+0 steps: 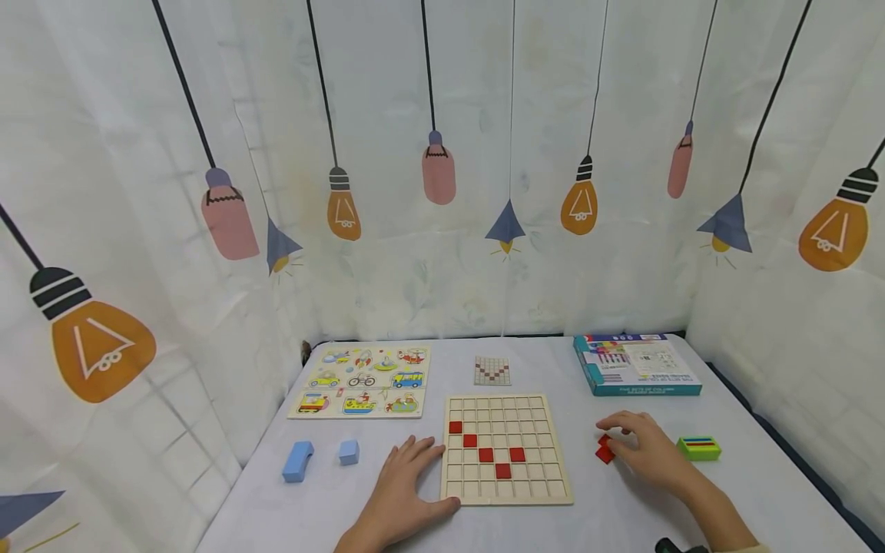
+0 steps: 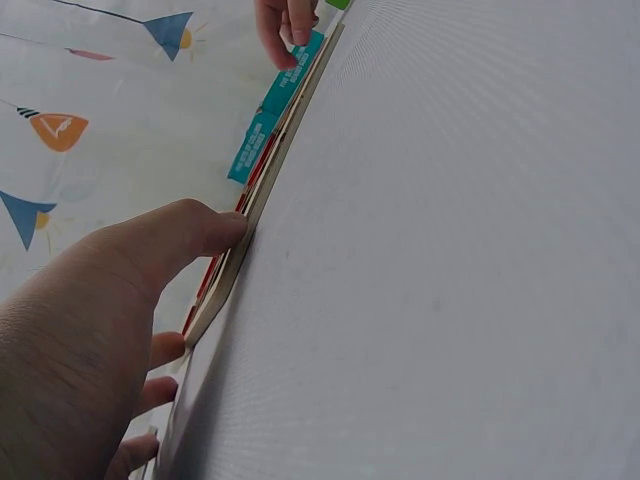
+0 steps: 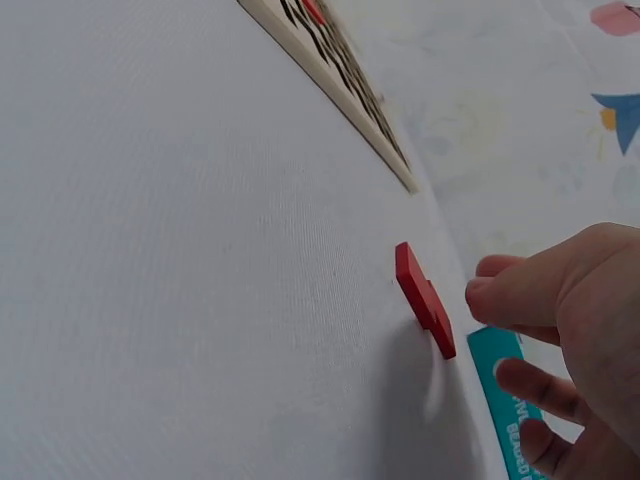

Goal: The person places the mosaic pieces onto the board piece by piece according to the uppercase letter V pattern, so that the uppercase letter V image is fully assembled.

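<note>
A wooden grid board point(image 1: 532, 439) lies in front, with several red square tiles set in its cells as a slanting line that turns up at the right. My left hand point(image 1: 401, 491) touches the board's left side with spread, fairly straight fingers, its thumb at the near left corner. In the left wrist view that thumb point(image 2: 225, 232) rests against the board's edge. To the right of the board, my right hand point(image 1: 650, 453) hovers over two loose red tiles point(image 3: 424, 300), which partly overlap on the cloth. Its fingertips point(image 3: 482, 300) appear apart from the tiles, with nothing held.
Behind the board lies a small pattern card point(image 1: 492, 371). A picture puzzle board point(image 1: 359, 382) is at the back left, a teal-edged box point(image 1: 639, 367) at the back right. Blue blocks point(image 1: 298, 462) sit at left, a green block point(image 1: 700, 449) beyond my right hand.
</note>
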The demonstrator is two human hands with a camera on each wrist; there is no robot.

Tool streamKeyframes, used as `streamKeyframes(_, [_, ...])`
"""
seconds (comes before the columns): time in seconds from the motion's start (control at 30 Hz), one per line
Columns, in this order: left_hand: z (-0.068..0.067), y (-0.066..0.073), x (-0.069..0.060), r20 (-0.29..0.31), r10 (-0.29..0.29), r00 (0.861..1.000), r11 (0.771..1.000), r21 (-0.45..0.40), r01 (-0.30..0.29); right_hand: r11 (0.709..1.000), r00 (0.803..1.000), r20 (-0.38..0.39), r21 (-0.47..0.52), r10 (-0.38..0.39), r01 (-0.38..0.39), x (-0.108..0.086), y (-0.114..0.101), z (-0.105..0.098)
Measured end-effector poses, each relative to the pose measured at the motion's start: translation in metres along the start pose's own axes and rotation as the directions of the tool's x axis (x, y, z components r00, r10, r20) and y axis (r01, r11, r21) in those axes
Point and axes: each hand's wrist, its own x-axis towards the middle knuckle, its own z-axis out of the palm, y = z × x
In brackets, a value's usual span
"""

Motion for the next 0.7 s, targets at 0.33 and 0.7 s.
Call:
streamKeyframes(0.33, [-0.001, 0.001, -0.001, 0.011, -0.01, 1.0, 1.0, -0.006, 0.01, 1.0, 1.0, 0.025, -0.01, -0.013, 0.013, 0.002, 0.015, -0.001])
streamKeyframes(0.7, [-0.002, 0.002, -0.001, 0.012, -0.007, 1.0, 1.0, -0.011, 0.007, 0.999, 0.998, 0.049, -0.029, -0.03, 0.032, 0.005, 0.022, 0.005])
